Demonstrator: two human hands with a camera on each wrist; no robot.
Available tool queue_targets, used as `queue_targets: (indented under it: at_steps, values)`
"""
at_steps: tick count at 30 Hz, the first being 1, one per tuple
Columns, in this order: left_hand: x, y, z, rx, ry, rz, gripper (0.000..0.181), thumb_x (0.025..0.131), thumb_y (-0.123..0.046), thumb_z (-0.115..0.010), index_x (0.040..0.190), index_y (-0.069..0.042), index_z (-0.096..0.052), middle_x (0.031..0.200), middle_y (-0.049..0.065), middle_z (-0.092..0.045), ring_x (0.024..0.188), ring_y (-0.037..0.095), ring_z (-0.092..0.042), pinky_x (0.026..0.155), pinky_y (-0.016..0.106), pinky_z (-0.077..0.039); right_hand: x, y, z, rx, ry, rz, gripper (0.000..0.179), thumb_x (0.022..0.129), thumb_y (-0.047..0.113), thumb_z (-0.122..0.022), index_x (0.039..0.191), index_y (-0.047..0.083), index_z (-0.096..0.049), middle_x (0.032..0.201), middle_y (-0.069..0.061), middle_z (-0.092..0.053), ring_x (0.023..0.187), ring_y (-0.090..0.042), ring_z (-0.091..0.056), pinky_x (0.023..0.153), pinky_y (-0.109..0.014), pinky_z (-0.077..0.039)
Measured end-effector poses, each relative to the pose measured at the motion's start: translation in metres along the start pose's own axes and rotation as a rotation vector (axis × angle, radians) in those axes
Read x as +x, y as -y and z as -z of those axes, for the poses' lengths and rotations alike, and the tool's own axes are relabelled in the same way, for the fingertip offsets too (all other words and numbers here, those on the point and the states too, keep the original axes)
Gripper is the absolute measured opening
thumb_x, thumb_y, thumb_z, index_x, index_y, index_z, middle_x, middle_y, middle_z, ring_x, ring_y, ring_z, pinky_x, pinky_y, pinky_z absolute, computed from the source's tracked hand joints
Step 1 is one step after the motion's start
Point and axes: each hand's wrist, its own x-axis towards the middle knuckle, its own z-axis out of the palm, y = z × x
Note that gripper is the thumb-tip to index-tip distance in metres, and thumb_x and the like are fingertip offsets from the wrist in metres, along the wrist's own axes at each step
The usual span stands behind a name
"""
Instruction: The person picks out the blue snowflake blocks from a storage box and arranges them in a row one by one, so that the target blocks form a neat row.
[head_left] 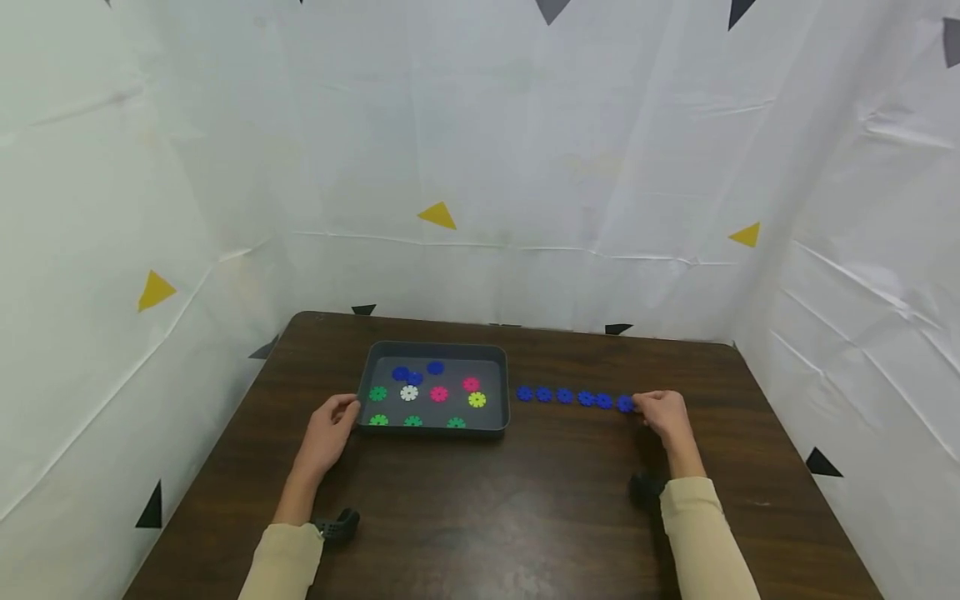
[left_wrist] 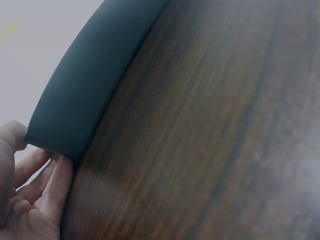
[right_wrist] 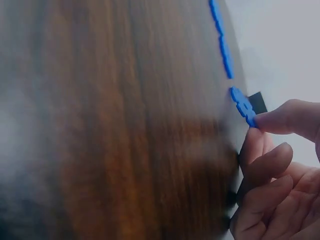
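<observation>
My right hand (head_left: 666, 417) pinches a blue notched, flower-shaped plastic disc (right_wrist: 242, 105) between thumb and fingers, at the right end of a row. That row of several like blue discs (head_left: 565, 396) lies on the table to the right of a dark grey tray (head_left: 450, 432). At the tray's left side, my left hand (head_left: 324, 437) holds its edge, thumb at the rim and fingers against the outer wall in the left wrist view. Inside the tray lie blue discs (head_left: 436, 367), pink discs (head_left: 438, 394), green discs (head_left: 378, 392), a white disc (head_left: 408, 392) and a yellow disc (head_left: 477, 400).
The brown wood-grain table (head_left: 480, 508) has rounded far corners. White sheeting (head_left: 510, 167) with black, grey and yellow triangles stands behind it and along both sides. A dark band with a device (head_left: 341, 527) sits on the left wrist, another device (head_left: 647, 490) on the right.
</observation>
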Motion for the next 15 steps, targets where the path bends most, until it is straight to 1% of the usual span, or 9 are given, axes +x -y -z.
queue_targets:
  at_steps: [6,10,15]
  values:
    - [0.0006,-0.0008,-0.0008,0.001,-0.005,-0.01,0.054,0.115,-0.042,-0.051,0.155,-0.006,-0.051,0.158,0.023,-0.054,0.145,0.041,-0.055,0.119,0.061,-0.046,0.0092,0.0054,0.0044,-0.081,0.043,-0.029,0.037,0.103,0.026,-0.065,0.103,-0.009,-0.079,0.082,-0.003,-0.072,0.068,-0.013,-0.06,0.062,-0.029,-0.048]
    - [0.0009,-0.0013,-0.0002,0.001,-0.002,-0.006,0.056,0.115,-0.044,-0.051,0.156,-0.006,-0.051,0.159,0.022,-0.053,0.146,0.04,-0.054,0.119,0.06,-0.046,0.0106,0.0063,0.0055,-0.115,0.062,-0.042,0.037,0.104,0.026,-0.065,0.102,-0.008,-0.079,0.081,-0.003,-0.072,0.066,-0.013,-0.06,0.061,-0.03,-0.048]
    - [0.0006,-0.0005,0.0003,-0.004,-0.001,0.005,0.056,0.115,-0.044,-0.051,0.156,-0.007,-0.05,0.16,0.021,-0.052,0.147,0.04,-0.053,0.12,0.06,-0.046,0.01,0.0064,0.0035,-0.105,0.072,-0.044,0.037,0.103,0.026,-0.064,0.104,-0.008,-0.078,0.079,-0.002,-0.069,0.064,-0.013,-0.059,0.06,-0.03,-0.049]
